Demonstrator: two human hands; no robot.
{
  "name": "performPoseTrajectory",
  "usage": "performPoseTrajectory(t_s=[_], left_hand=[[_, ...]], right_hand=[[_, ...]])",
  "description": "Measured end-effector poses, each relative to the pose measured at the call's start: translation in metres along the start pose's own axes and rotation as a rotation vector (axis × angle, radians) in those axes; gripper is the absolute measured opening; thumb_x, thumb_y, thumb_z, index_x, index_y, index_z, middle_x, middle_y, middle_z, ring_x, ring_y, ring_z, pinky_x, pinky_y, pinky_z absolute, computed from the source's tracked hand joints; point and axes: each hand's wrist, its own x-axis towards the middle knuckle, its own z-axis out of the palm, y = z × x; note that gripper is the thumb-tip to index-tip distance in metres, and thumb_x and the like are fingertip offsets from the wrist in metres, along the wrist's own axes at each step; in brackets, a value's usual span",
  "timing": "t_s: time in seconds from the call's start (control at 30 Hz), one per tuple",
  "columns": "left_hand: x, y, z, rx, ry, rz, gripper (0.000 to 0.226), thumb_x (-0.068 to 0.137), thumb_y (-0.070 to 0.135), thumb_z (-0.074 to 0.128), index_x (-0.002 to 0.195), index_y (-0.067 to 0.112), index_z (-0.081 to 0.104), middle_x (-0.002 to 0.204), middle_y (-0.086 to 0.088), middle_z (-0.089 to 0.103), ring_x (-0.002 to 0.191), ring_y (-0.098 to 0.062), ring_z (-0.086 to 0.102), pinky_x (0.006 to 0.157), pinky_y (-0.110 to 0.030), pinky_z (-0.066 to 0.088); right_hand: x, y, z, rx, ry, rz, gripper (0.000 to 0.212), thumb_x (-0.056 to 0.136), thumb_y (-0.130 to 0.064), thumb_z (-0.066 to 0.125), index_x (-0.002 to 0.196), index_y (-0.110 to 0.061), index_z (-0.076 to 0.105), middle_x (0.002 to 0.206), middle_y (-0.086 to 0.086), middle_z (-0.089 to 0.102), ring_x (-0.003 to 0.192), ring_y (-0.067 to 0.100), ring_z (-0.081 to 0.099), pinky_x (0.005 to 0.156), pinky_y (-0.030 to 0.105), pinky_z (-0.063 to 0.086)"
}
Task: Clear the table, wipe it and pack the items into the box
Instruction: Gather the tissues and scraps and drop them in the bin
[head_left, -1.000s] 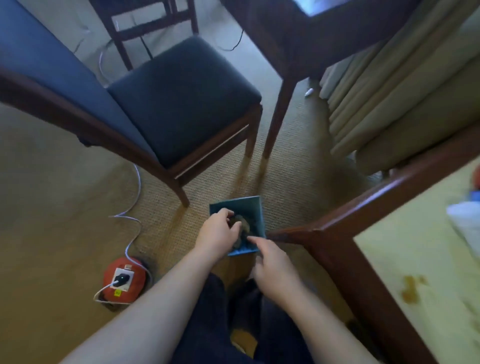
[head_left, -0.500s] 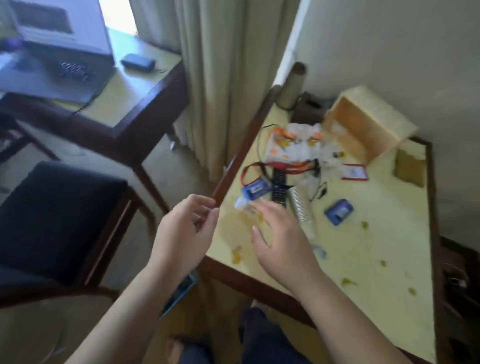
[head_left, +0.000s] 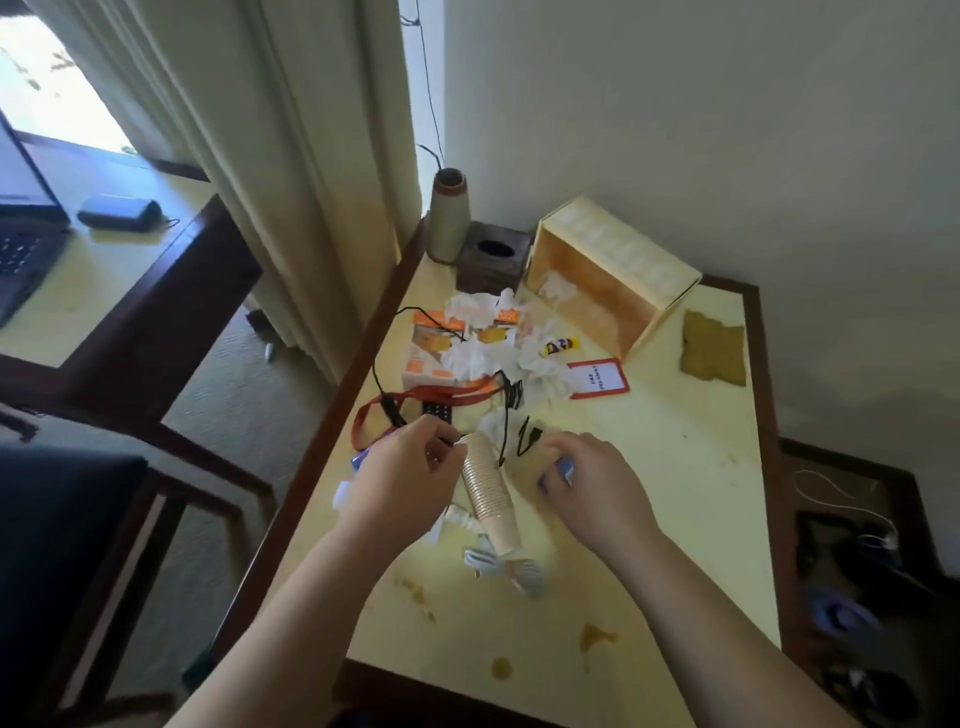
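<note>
The yellow-topped table (head_left: 675, 519) is littered. A stack of paper cups (head_left: 491, 501) lies on its side in the middle. My left hand (head_left: 410, 478) has curled fingers pinching the stack's upper rim. My right hand (head_left: 592, 488) curls around a small blue item (head_left: 563, 470) just right of the cups. Behind them lie crumpled tissues (head_left: 498, 353), an orange carton (head_left: 434, 348), a red lanyard (head_left: 371, 421), black cables (head_left: 511, 410) and a red-edged card (head_left: 597, 379). The open yellow box (head_left: 608, 280) lies on its side at the back.
A brown cloth (head_left: 711, 348), a dark tissue holder (head_left: 491, 257) and a cone-shaped spool (head_left: 449, 215) sit at the back. Brown stains (head_left: 595, 636) mark the near tabletop. White plastic bits (head_left: 504, 566) lie below the cups. A chair (head_left: 62, 519) and a desk with a laptop (head_left: 21, 228) stand left.
My view swung up from the floor, where both hands were at a small blue bin, to the table. Both hands came down onto the clutter, left at the cups, right on the blue item.
</note>
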Motion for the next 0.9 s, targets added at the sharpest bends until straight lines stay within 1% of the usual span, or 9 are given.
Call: performPoseTrajectory(t_s=[0.13, 0.23, 0.3, 0.47, 0.57, 0.63, 0.67, 0.77, 0.9], left_hand=[[0.032, -0.001, 0.008, 0.036, -0.046, 0.012, 0.004, 0.097, 0.047, 0.065, 0.099, 0.045, 0.062, 0.078, 0.024, 0.065, 0.082, 0.015, 0.059, 0.049, -0.012, 0.046], [0.058, -0.004, 0.011, 0.071, -0.067, 0.012, 0.004, 0.098, 0.045, 0.064, 0.101, 0.042, 0.064, 0.082, 0.022, 0.067, 0.073, 0.003, 0.063, 0.060, -0.025, 0.057], [0.071, -0.005, 0.014, 0.089, -0.105, 0.013, 0.006, 0.099, 0.041, 0.065, 0.105, 0.038, 0.066, 0.083, 0.021, 0.068, 0.074, 0.001, 0.063, 0.068, -0.031, 0.061], [0.091, -0.010, 0.014, 0.107, -0.159, 0.039, 0.009, 0.101, 0.040, 0.063, 0.109, 0.036, 0.065, 0.087, 0.020, 0.068, 0.079, 0.001, 0.064, 0.070, -0.028, 0.058], [0.093, -0.016, 0.015, 0.078, -0.144, 0.036, 0.009, 0.101, 0.039, 0.064, 0.108, 0.034, 0.067, 0.087, 0.019, 0.070, 0.077, 0.001, 0.065, 0.067, -0.025, 0.056], [0.093, -0.022, 0.017, 0.071, -0.132, 0.036, 0.009, 0.100, 0.038, 0.065, 0.106, 0.033, 0.068, 0.083, 0.018, 0.071, 0.075, 0.002, 0.064, 0.067, -0.017, 0.049], [0.093, -0.024, 0.017, 0.079, -0.130, 0.037, 0.009, 0.100, 0.038, 0.065, 0.106, 0.032, 0.068, 0.081, 0.017, 0.070, 0.075, 0.002, 0.063, 0.068, -0.008, 0.040], [0.094, -0.028, 0.015, 0.097, -0.128, 0.022, 0.009, 0.101, 0.039, 0.064, 0.107, 0.033, 0.068, 0.084, 0.018, 0.069, 0.078, 0.004, 0.061, 0.069, 0.004, 0.027], [0.098, -0.028, 0.014, 0.101, -0.119, 0.034, 0.010, 0.101, 0.038, 0.064, 0.108, 0.033, 0.068, 0.087, 0.021, 0.066, 0.077, 0.003, 0.061, 0.066, -0.004, 0.032]], right_hand=[[0.040, 0.003, 0.013, 0.030, -0.014, 0.007, 0.031, 0.102, -0.029, 0.059, 0.132, -0.029, 0.068, 0.114, -0.003, 0.068, 0.107, 0.022, 0.058, 0.085, 0.036, 0.051], [0.073, 0.002, 0.022, 0.047, -0.018, 0.019, 0.030, 0.104, -0.035, 0.058, 0.131, -0.031, 0.070, 0.124, -0.004, 0.069, 0.117, 0.023, 0.057, 0.091, 0.039, 0.052], [0.092, 0.002, 0.026, 0.008, -0.078, 0.050, 0.031, 0.104, -0.036, 0.058, 0.132, -0.032, 0.070, 0.131, 0.000, 0.066, 0.123, 0.026, 0.054, 0.096, 0.040, 0.052], [0.130, 0.000, 0.036, -0.101, -0.275, 0.121, 0.032, 0.097, -0.029, 0.068, 0.128, -0.033, 0.072, 0.143, 0.008, 0.050, 0.136, 0.033, 0.041, 0.101, 0.042, 0.049], [0.142, 0.000, 0.043, -0.133, -0.320, 0.145, 0.029, 0.094, -0.024, 0.072, 0.121, -0.031, 0.076, 0.138, 0.006, 0.049, 0.131, 0.030, 0.044, 0.098, 0.041, 0.052], [0.146, 0.000, 0.048, -0.164, -0.307, 0.155, 0.016, 0.094, -0.029, 0.072, 0.108, -0.028, 0.079, 0.131, 0.006, 0.054, 0.122, 0.027, 0.051, 0.097, 0.040, 0.054], [0.146, 0.000, 0.050, -0.159, -0.290, 0.160, 0.010, 0.093, -0.030, 0.074, 0.101, -0.027, 0.079, 0.128, 0.006, 0.056, 0.119, 0.026, 0.054, 0.096, 0.038, 0.055], [0.138, 0.004, 0.055, -0.052, -0.213, 0.204, 0.004, 0.093, -0.027, 0.078, 0.096, -0.027, 0.080, 0.125, 0.005, 0.053, 0.117, 0.022, 0.052, 0.083, 0.030, 0.052], [0.125, 0.011, 0.053, 0.054, -0.120, 0.169, 0.009, 0.093, -0.026, 0.076, 0.087, -0.032, 0.076, 0.119, 0.003, 0.058, 0.113, 0.020, 0.054, 0.085, 0.027, 0.046]])
